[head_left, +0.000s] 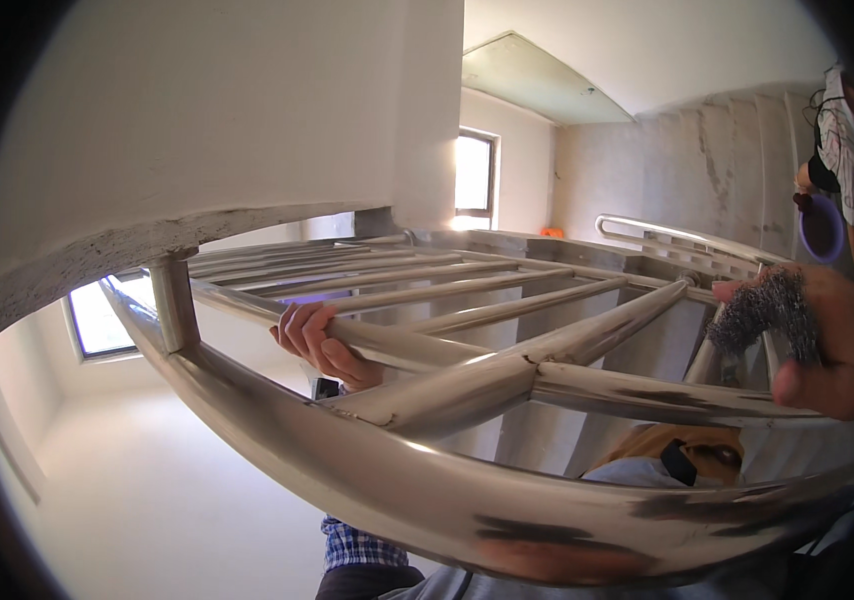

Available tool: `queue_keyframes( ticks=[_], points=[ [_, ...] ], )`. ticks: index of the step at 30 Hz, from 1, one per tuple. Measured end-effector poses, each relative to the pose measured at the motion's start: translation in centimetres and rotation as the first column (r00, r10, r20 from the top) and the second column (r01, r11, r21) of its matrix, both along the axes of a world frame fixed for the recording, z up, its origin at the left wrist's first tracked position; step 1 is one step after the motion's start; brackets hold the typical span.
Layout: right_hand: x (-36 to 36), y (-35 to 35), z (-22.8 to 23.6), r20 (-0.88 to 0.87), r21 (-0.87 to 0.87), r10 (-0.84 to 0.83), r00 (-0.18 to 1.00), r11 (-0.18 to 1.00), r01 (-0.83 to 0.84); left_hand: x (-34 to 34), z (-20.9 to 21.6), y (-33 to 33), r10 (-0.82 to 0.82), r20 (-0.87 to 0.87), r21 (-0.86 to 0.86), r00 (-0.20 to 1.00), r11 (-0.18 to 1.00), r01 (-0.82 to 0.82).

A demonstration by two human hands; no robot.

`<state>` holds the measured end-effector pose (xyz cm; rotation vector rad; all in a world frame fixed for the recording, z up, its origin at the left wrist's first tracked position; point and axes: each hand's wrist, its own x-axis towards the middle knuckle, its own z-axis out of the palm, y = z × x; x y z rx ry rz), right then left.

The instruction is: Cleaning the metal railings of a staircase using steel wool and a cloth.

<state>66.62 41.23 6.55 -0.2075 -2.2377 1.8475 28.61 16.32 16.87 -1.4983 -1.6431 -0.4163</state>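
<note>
A shiny stainless steel stair railing (pixel 427 420) fills the middle of the view, with a thick curved handrail nearest me and thinner bars beyond it. My left hand (pixel 332 350) reaches up behind the handrail, its fingers wrapped round one of the inner bars. At the right, my right hand (pixel 847 345) is closed on a grey steel wool pad (pixel 769 312), between thumb and fingers. The pad hangs over the railing's right end, close to the bars; whether it touches them I cannot tell. Dark smears or reflections mark the handrail's lower right.
Another person (pixel 842 150) stands at the upper right beside a purple basin (pixel 822 228). Concrete stairs (pixel 737 165) run along the back, with another looped handrail (pixel 677 232) below them. A white wall (pixel 247 100) with a rough lower edge overhangs the railing at the left.
</note>
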Motion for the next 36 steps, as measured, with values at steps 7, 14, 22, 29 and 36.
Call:
queue_keyframes(
  ticks=[7, 14, 22, 29, 36],
  points=[
    [0.4, -0.1, 0.3, 0.016, -0.157, 0.062, 0.998, 0.986, -0.059, -0.6, 0.2, 0.7, -0.049, -0.05, -0.051, 0.998, 0.998, 0.047],
    [-2.6, 0.2, 1.8, 0.19, -0.145, 0.238, 0.952, 0.966, -0.213, -0.8, 0.1, 1.3, -0.069, -0.074, -0.028, 0.995, 0.997, 0.068],
    [-12.3, -4.5, 2.1, 0.01, -0.117, 0.419, 0.908, 0.902, -0.415, -0.4, -0.1, 1.2, -0.05, -0.081, 0.015, 0.995, 0.999, 0.051],
    [-17.4, -7.7, -5.3, 0.043, -0.458, 0.723, 0.69, 0.628, -0.629, -0.8, 0.0, 1.2, -0.046, -0.084, 0.054, 0.995, 0.997, 0.05],
    [-18.2, -9.8, -4.9, 0.04, -0.43, 0.596, 0.802, 0.735, -0.525, -0.7, -0.1, 0.8, -0.05, -0.076, 0.069, 0.996, 0.996, 0.055]
  ],
)
